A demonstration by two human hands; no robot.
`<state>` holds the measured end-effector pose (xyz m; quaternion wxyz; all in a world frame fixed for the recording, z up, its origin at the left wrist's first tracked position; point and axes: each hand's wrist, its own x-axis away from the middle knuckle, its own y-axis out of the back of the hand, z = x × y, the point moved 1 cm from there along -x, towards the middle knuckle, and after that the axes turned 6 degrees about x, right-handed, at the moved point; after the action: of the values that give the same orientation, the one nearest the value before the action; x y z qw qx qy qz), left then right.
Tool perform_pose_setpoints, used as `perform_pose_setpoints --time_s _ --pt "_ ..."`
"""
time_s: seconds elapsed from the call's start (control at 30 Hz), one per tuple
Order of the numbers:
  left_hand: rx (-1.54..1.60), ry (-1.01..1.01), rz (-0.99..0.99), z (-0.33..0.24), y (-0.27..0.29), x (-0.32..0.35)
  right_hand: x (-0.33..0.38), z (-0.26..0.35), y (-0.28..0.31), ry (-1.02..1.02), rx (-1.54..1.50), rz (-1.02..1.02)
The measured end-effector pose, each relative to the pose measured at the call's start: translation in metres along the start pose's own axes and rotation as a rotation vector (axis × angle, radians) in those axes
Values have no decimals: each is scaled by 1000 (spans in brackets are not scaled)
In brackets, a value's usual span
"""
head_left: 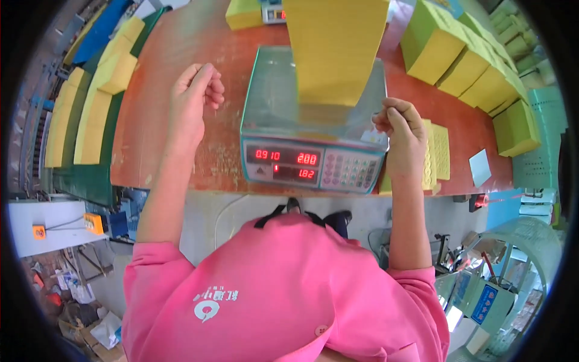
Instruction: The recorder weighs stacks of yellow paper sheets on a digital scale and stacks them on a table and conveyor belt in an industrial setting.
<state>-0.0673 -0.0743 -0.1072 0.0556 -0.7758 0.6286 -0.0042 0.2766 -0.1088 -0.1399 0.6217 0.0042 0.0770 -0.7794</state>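
Note:
A tall block of stacked yellow sheets [335, 51] stands on the pan of a digital scale [274, 90] with red lit digits and a keypad. To the left of the scale, my left hand [199, 90] hovers over the table, its fingers loosely bent and holding nothing visible. My right hand [404, 123] is by the scale's right edge, fingers bent and slightly apart, with nothing seen between them. Both hands are apart from the yellow block. Beneath and beside my right hand lie yellow pieces with a patterned edge [440, 151], partly hidden by the hand and wrist.
The reddish-brown table [163, 120] carries rows of yellow stacks [434, 45] at the right. More yellow stacks [99, 114] line a green surface on the left. A white slip [480, 168] lies near the right table edge. Another small scale [274, 12] stands at the back.

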Motion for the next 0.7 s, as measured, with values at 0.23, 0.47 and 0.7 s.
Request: perform_pose_setpoints --time_s 0.23,0.47,0.7 --pt "-307 -899 296 -93 -73 -5 -7 10 -27 -11 -5 77" --pt "-493 -774 529 -106 -122 -51 10 -8 -23 -138 -117 101" --pt "-460 -624 535 -103 -129 -66 15 -17 -6 -168 -105 85"
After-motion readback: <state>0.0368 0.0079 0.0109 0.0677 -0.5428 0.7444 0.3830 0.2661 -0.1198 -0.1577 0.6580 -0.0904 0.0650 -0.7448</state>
